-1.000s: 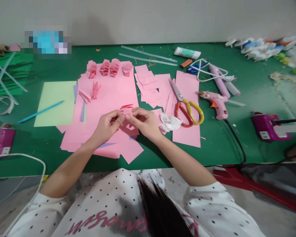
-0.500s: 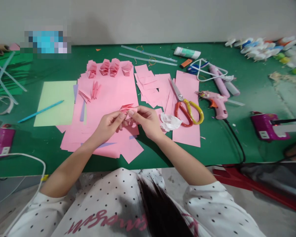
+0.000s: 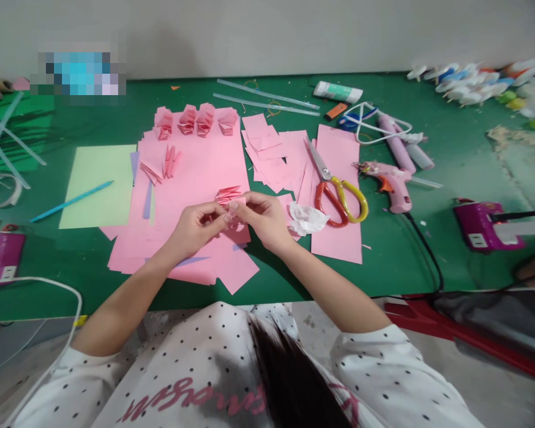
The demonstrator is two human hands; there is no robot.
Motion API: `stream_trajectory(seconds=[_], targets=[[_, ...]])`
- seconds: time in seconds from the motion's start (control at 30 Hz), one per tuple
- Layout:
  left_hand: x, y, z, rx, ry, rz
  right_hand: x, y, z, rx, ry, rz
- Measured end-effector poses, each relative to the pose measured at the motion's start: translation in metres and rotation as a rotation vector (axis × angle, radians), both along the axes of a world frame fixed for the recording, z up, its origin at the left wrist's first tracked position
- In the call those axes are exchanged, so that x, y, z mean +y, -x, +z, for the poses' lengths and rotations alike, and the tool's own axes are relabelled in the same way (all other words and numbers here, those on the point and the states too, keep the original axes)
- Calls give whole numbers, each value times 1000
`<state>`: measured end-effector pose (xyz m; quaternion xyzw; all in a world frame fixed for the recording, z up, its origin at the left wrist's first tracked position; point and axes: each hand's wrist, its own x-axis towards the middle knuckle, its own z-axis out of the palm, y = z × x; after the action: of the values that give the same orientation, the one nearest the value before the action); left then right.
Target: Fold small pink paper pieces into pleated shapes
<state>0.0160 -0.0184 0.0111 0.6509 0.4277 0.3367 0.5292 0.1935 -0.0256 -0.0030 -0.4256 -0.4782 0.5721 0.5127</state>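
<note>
My left hand (image 3: pixel 200 224) and my right hand (image 3: pixel 263 219) meet above a stack of pink paper sheets (image 3: pixel 196 172). Both are closed, thumbs and fingertips pinching a small pleated piece of pink paper (image 3: pixel 228 195) between them. Its folds fan out beyond my fingertips, while its near part is partly covered by my fingers. Farther back on the sheets stand several folded pink paper pieces (image 3: pixel 205 120), with two narrower pleated pieces (image 3: pixel 172 161) nearer to me. Beside my right hand lies a crumpled white tissue (image 3: pixel 307 220).
Scissors (image 3: pixel 339 184) with red and yellow handles rest right of the tissue. Beyond them is a pink glue gun (image 3: pixel 395 184), its black cord trailing to the table's front edge. Loose pink slips (image 3: pixel 267 148) lie behind my right hand. A blue pencil (image 3: pixel 71 201) crosses a pale green sheet at left.
The fingertips of my left hand have shifted slightly right and down along the pleated paper, and more of its folds show. My right hand keeps nearly the same place.
</note>
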Motion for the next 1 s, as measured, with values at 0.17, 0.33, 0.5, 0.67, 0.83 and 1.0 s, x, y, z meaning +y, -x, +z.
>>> stream_trajectory(seconds=[0.17, 0.33, 0.5, 0.67, 0.83, 1.0], targets=[[-1, -1, -2, 33, -13, 19, -1, 2, 4, -30, -14, -11], [-1, -1, -4, 23, -19, 13, 0, -1, 4, -50, -50, 0], [1, 1, -6, 35, -27, -16, -1, -1, 2, -99, -156, -30], [3, 5, -1, 70, -60, -30, -2, 2, 3, -151, -173, -8], [1, 3, -1, 60, -81, -81, -1, 1, 5, -196, -151, 52], [0, 0, -1, 82, -101, -36, -1, 0, 1, -210, -94, 59]])
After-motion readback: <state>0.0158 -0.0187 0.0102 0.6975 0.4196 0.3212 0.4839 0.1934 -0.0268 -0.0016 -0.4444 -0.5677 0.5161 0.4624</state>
